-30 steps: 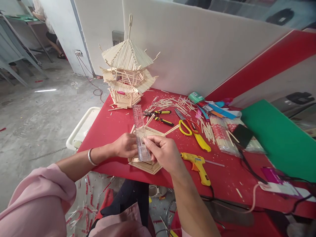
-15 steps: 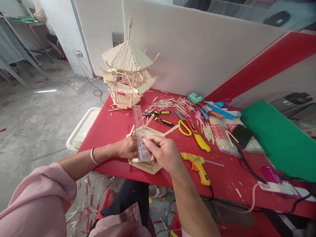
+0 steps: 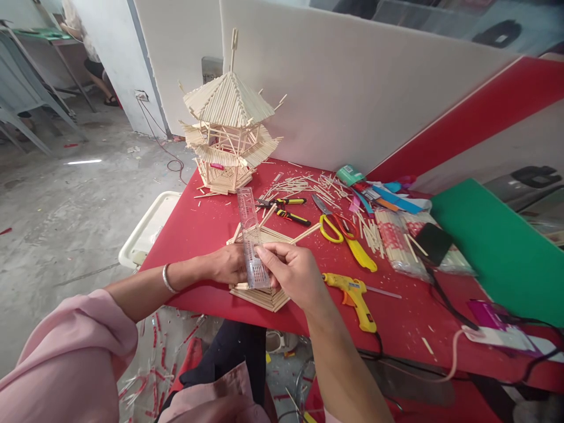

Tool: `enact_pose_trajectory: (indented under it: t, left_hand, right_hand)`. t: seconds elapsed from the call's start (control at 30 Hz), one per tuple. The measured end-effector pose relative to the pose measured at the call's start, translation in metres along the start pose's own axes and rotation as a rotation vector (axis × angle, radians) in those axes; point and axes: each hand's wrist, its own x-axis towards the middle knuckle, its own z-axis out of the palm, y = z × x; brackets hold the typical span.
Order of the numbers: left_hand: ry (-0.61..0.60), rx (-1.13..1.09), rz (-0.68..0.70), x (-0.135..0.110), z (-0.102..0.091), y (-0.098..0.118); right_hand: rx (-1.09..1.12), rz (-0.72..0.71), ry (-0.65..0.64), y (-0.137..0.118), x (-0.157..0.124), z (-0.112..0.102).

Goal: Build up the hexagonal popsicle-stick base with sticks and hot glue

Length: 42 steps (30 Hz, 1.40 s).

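Observation:
My right hand pinches the near end of a clear plastic ruler, which lies lengthwise across a flat base built of wooden sticks at the near edge of the red table. My left hand rests closed against the left side of that stick base, its fingertips hidden behind the ruler. A tall stick pagoda stands at the far left corner of the table.
Pliers, yellow-handled scissors, a yellow glue gun, loose sticks and packs of sticks lie to the right. A green board leans at the right. A white tray sits beside the table's left edge.

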Motion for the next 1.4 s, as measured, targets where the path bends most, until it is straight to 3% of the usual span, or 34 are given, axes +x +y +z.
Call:
enact_pose_trajectory:
  t: [0.37,0.57,0.77,1.1,1.4]
  left_hand:
    - [0.0,-0.007,-0.043,-0.002,0.007,-0.006]
    - [0.066,0.027,0.025,-0.001,0.006,-0.004]
    - [0.062,0.06,0.054,-0.001,0.002,-0.004]
    - [0.054,0.042,0.048,-0.002,0.003,-0.006]
    - [0.051,0.041,0.039,-0.003,0.003,-0.007]
  right_hand:
    - [0.111,-0.114,0.078,0.005,-0.005,-0.009]
    - [0.148,-0.169,0.238,0.021,-0.017,-0.018]
    - [0.111,-0.156,0.421,0.055,-0.033,-0.008]
    - [0.088,-0.118,0.462,0.117,-0.045,0.002]
    - [0.151,-0.113,0.446,0.129,-0.046,0.0]
